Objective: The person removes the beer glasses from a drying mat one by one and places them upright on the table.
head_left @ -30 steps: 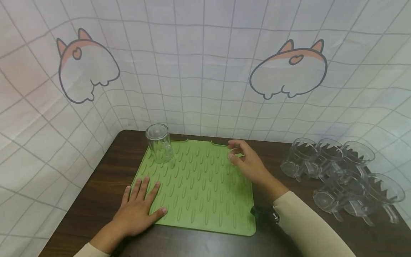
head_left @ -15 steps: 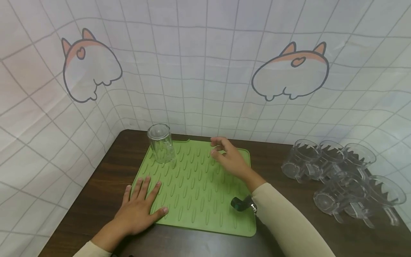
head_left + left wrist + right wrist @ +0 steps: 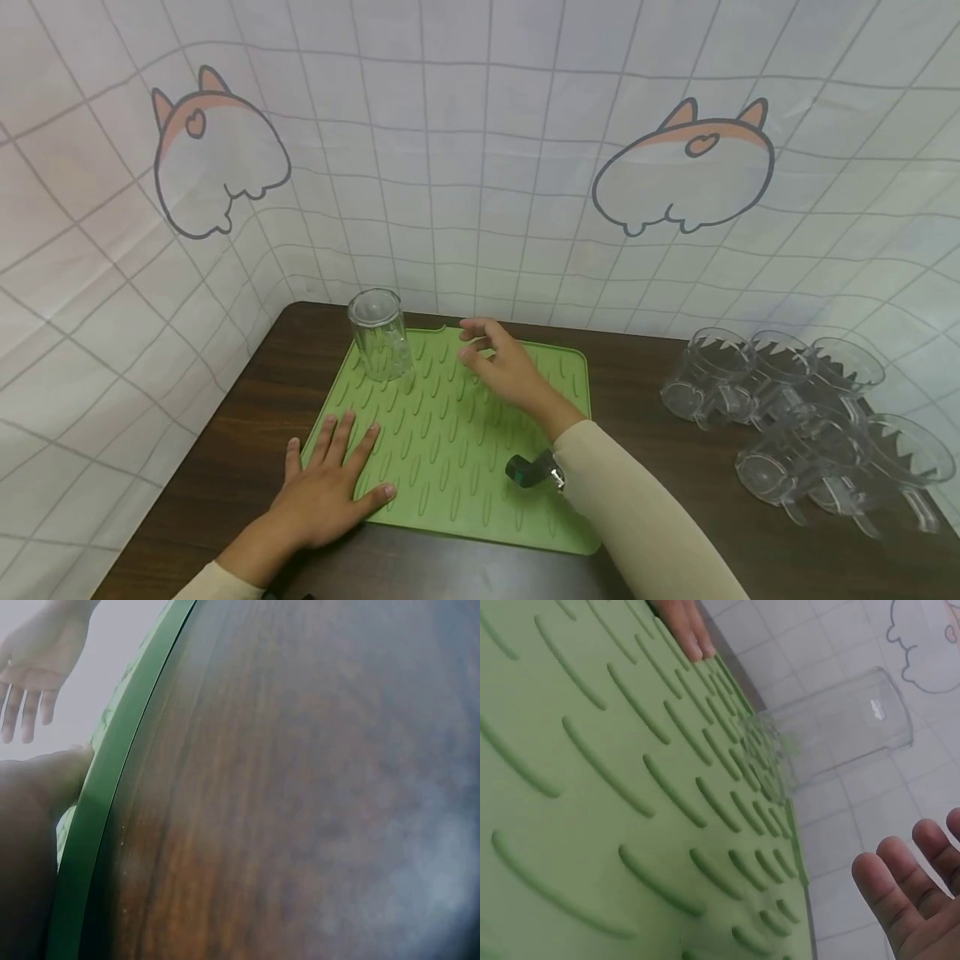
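Note:
A clear drinking cup (image 3: 381,346) stands on the far left part of the green ridged mat (image 3: 450,479). My left hand (image 3: 318,496) rests flat over the mat's near left edge, fingers spread. Above the far middle of the mat is my right hand (image 3: 498,367), its fingers loosely bent towards the cup and holding nothing. The right wrist view shows the cup (image 3: 840,727) apart from the right hand's fingers (image 3: 900,885). In the left wrist view, the left thumb (image 3: 64,769) lies at the mat's edge (image 3: 112,757).
Several clear cups with handles (image 3: 802,450) stand in a group on the right of the dark wooden table (image 3: 630,375). A white grid-patterned cloth (image 3: 465,167) with cartoon animals hangs behind and at the sides. A dark wrist-worn device (image 3: 528,471) juts out below the right sleeve.
My right hand has moved left across the mat, from its right side towards the cup. The left hand and the cup have stayed in place.

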A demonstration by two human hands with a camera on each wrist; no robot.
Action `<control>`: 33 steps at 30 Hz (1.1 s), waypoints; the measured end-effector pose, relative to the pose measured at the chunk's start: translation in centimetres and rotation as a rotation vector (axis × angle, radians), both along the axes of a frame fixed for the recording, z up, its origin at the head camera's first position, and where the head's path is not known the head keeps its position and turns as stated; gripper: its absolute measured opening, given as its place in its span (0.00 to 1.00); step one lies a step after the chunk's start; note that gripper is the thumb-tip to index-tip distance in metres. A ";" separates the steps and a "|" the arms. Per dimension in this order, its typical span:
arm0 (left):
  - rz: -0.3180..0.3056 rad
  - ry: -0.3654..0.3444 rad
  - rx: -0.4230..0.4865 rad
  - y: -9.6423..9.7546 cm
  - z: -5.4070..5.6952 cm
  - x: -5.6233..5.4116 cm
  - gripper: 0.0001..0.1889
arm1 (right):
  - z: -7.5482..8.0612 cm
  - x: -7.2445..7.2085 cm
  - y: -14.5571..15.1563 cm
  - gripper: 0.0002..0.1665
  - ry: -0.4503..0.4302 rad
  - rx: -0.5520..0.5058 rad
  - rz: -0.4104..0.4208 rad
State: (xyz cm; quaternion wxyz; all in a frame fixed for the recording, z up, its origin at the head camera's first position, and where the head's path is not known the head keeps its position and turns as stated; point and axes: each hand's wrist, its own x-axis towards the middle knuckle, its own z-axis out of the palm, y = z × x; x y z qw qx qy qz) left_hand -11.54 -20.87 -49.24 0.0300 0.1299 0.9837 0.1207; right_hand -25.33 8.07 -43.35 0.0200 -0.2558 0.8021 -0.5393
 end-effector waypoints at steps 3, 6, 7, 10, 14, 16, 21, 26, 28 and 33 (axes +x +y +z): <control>0.000 0.004 0.003 0.0 0.1 0.0 0.49 | 0.1 -0.1 -0.6 0.26 0.002 0.011 0.002; 0.001 0.004 0.005 0.0 0.1 0.1 0.49 | 0.1 -0.3 -1.1 0.26 0.002 0.021 0.004; 0.002 0.001 0.005 -0.1 0.1 0.1 0.49 | 0.1 -0.4 -1.2 0.26 0.002 0.026 0.002; 0.004 -0.004 0.008 -0.1 0.1 0.2 0.49 | -0.1 -0.6 -1.6 0.28 -0.011 0.038 0.003; 0.007 -0.011 0.015 -0.1 0.2 0.2 0.49 | -0.5 -0.9 -2.2 0.27 -0.035 0.048 0.004; 0.008 -0.013 0.015 -0.1 0.2 0.1 0.49 | -0.7 -1.0 -2.7 0.26 -0.042 0.051 0.011; 0.006 -0.022 0.018 -0.1 0.2 0.1 0.49 | -1.0 -1.1 -4.0 0.24 -0.029 0.060 0.033; 0.003 -0.033 0.016 -0.1 0.1 -0.1 0.49 | -1.3 -0.8 -5.1 0.22 -0.027 0.078 0.042; 0.003 -0.035 0.014 -0.2 0.1 -0.1 0.49 | -1.4 -0.7 -5.5 0.22 -0.033 0.086 0.039; 0.000 -0.029 0.011 -0.2 -0.1 -0.1 0.49 | -1.5 -0.3 -6.1 0.23 -0.048 0.098 0.033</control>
